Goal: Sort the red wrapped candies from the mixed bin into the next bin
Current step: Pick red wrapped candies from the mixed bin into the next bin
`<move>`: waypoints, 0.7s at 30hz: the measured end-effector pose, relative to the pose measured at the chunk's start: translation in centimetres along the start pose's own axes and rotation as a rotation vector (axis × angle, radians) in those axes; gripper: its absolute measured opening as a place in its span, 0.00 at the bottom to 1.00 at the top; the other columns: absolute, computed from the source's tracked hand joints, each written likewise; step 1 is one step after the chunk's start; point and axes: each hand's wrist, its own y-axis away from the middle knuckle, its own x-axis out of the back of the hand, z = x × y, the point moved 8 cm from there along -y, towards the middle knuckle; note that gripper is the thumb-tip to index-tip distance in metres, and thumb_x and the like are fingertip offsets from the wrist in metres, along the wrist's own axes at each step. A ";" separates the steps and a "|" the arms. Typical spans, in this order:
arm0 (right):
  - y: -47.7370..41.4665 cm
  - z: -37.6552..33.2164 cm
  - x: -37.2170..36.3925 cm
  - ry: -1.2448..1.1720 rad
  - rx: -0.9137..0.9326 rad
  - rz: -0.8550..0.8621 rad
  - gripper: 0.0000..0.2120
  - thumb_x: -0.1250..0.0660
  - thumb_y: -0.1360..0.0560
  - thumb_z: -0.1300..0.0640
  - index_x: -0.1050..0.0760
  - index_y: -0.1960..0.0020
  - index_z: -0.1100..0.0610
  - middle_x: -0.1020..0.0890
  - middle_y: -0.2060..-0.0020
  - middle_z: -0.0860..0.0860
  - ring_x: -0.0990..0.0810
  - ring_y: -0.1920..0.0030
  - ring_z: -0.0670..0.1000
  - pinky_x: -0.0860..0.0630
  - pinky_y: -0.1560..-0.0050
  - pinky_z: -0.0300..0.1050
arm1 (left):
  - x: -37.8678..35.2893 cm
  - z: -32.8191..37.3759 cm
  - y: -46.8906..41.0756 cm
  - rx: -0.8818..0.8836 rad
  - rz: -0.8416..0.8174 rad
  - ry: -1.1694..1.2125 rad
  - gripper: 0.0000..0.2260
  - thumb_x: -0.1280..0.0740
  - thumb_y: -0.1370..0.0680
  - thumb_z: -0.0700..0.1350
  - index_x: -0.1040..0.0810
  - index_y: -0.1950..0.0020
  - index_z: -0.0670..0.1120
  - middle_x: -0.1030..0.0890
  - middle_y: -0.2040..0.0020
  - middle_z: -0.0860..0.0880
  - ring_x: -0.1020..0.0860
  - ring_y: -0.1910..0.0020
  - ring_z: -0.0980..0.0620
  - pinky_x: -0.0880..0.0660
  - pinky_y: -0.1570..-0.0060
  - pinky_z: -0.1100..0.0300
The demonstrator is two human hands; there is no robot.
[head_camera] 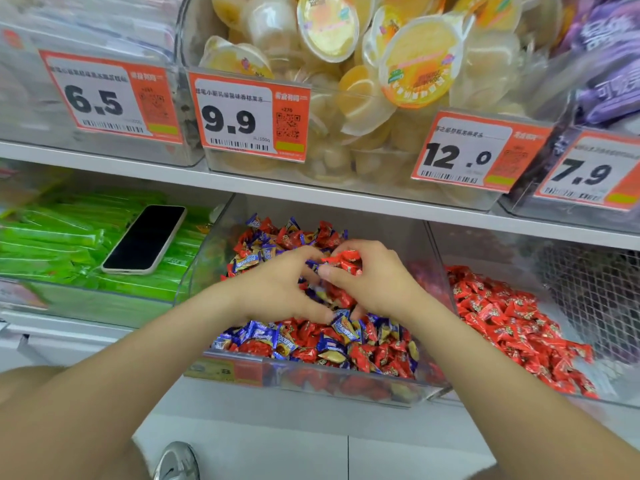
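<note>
**Main risk: blue strays in the handful, drops at the bin walls**

Nearest first: my grey sneaker (pixel 176 462) is standing right below the shelf front, so anything slipping over the low front lip is going to the floor there.

My left hand (pixel 277 289) is lying on the heap in the clear plastic mixed bin (pixel 346 386), fingers curled down into the wrappers. I can't tell if it's holding anything. My right hand (pixel 377 285) is working just beside it, thumb and fingers curled tight round a small bunch of red wrapped candies (pixel 344 263), just above the middle of the heap.

What I'm judging could go wrong:
- Blue-and-yellow wrapped candies (pixel 343 329) are lying mixed all through the heap, and a dark blue one is sitting right against the bunch. It could ride along.
- I'm holding several pieces at once, so a slack grip is risking strays falling back or out the front.
- The path is running rightward over the clear side walls (pixel 437 271) into the next clear plastic bin (pixel 502 247), where an all-red pile is lying. The white shelf board (pixel 311 197) overhead is limiting lift, so clipping a wall looks likely.

Around: a black smartphone in a pale case (pixel 145 239) is lying on green stick packs (pixel 52 244) to the left, well apart and off the path. Furthest, orange price tags (pixel 249 116) and yellow jelly cups (pixel 415 64) are sitting on the shelf above.
</note>
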 end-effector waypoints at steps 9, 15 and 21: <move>0.9 1.5 0.9 -0.264 -0.143 -0.053 0.15 0.34 0.17 0.40 0.21 0.39 0.50 0.15 0.49 0.58 0.11 0.63 0.59 0.18 0.72 0.50 | -0.2 0.5 -1.9 -0.036 0.163 -0.283 0.17 0.20 0.27 0.56 0.19 0.43 0.53 0.18 0.50 0.53 0.20 0.55 0.56 0.29 0.60 0.65; 1.3 1.6 3.0 -0.145 -0.152 0.024 0.21 0.37 0.16 0.39 0.24 0.45 0.58 0.14 0.55 0.62 0.12 0.67 0.58 0.21 0.76 0.48 | -1.5 1.0 -2.1 -0.123 0.177 -0.572 0.22 0.21 0.31 0.63 0.20 0.41 0.60 0.22 0.50 0.60 0.25 0.46 0.54 0.29 0.41 0.47; 2.4 1.1 4.2 -0.011 -0.109 0.079 0.24 0.39 0.15 0.39 0.31 0.56 0.60 0.21 0.71 0.55 0.15 0.75 0.55 0.31 0.75 0.43 | -2.5 1.2 -2.4 -0.183 0.166 -0.636 0.13 0.24 0.23 0.50 0.17 0.40 0.51 0.17 0.49 0.54 0.19 0.50 0.52 0.20 0.47 0.50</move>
